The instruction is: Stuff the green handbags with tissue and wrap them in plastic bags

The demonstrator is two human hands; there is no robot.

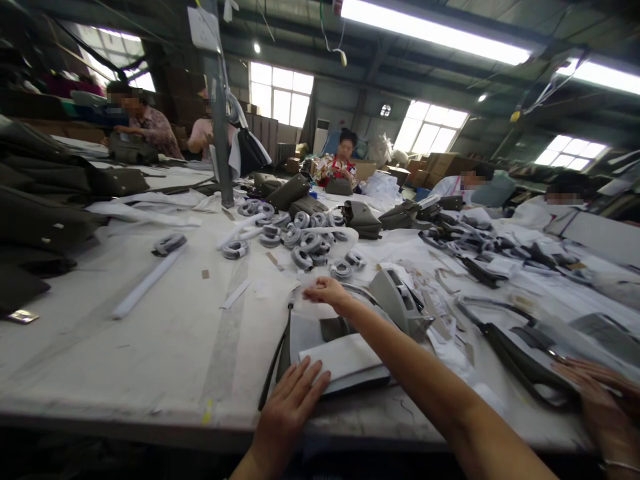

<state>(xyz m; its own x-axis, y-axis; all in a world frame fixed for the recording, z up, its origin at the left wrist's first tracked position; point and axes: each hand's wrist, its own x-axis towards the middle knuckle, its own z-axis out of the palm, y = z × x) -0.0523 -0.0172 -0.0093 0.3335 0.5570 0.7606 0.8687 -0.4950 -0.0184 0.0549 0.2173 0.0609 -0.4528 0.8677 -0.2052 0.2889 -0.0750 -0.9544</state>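
A dark grey-green handbag [283, 353] lies on the table in front of me, with a long strap along its left side and a folded white paper sheet [345, 360] on top. My left hand [295, 393] rests flat on the bag's near left edge, its fingers spread and touching the paper. Over the bag's far end, my right hand [323, 291] has its fingers pinched together. A thin, pale, see-through scrap appears by those fingertips, too blurred to name. Right of the bag's far side stands a grey tape dispenser [400, 303], partly behind my right forearm.
Several coiled grey straps [310, 247] in white wraps are heaped beyond the bag. A co-worker's hands [600, 387] hold another bag [525, 360] at right. Dark bags [45, 213] pile up at left, near a metal post [223, 133]. Other people sit across the table.
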